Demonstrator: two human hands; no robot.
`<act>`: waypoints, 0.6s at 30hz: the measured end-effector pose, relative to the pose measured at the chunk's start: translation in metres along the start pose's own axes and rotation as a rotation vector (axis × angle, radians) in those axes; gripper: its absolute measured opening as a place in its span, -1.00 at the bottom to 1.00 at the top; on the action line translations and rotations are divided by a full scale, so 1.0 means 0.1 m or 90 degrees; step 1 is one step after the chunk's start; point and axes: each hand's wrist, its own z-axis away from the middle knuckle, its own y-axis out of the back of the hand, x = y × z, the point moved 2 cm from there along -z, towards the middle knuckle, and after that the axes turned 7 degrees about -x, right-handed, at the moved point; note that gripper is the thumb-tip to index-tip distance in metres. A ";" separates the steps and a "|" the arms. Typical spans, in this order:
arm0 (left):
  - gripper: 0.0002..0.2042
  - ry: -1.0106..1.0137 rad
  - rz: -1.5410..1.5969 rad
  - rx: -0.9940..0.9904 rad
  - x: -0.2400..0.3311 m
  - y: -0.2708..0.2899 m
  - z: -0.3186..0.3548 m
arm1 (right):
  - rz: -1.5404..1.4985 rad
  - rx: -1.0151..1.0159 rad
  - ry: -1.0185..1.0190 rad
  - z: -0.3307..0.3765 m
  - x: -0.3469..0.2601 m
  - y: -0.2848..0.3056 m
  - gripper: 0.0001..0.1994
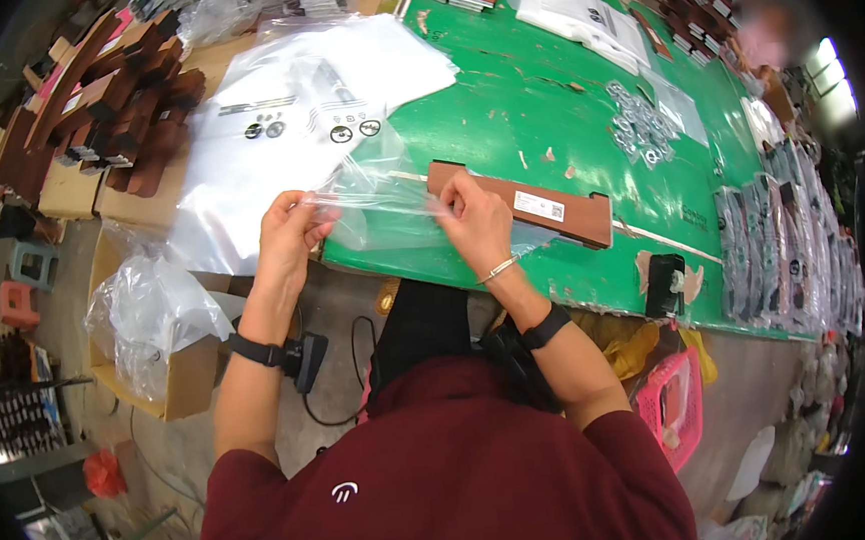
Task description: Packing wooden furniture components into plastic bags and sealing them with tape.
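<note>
Stretching between the pinching fingertips of the left hand (pixel 289 226) and the right hand (pixel 481 228), a thin, clear plastic bag (pixel 382 197) was gripped at both sides, apparently to draw the limp film taut over the near edge of a green tabletop (pixel 530 93). Just beyond the right hand, contact unclear, a long, brown, box-shaped piece (pixel 533 207) lay on the tabletop, white label upward, its long axis slanting from far left to near right. Farther left, flat clear bags (pixel 260 167) lay piled, perhaps for easy reach.

Maroon short-sleeved shirt (pixel 467 478), white curved emblem (pixel 344 492), black forearm straps (pixel 545 327), thin right-wrist bracelet (pixel 499 268)
</note>
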 end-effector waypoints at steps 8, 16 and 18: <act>-0.74 -0.153 -0.177 0.001 -0.01 -0.16 0.01 | -0.230 -0.118 0.049 -0.07 0.49 0.82 -0.45; -0.87 -0.295 -0.327 0.219 0.18 -0.10 -0.17 | 0.322 -0.256 0.135 0.02 0.90 1.31 -0.44; -0.87 -0.338 -0.340 0.254 0.22 -0.09 -0.22 | 0.333 -0.219 0.142 0.22 0.71 1.20 -0.44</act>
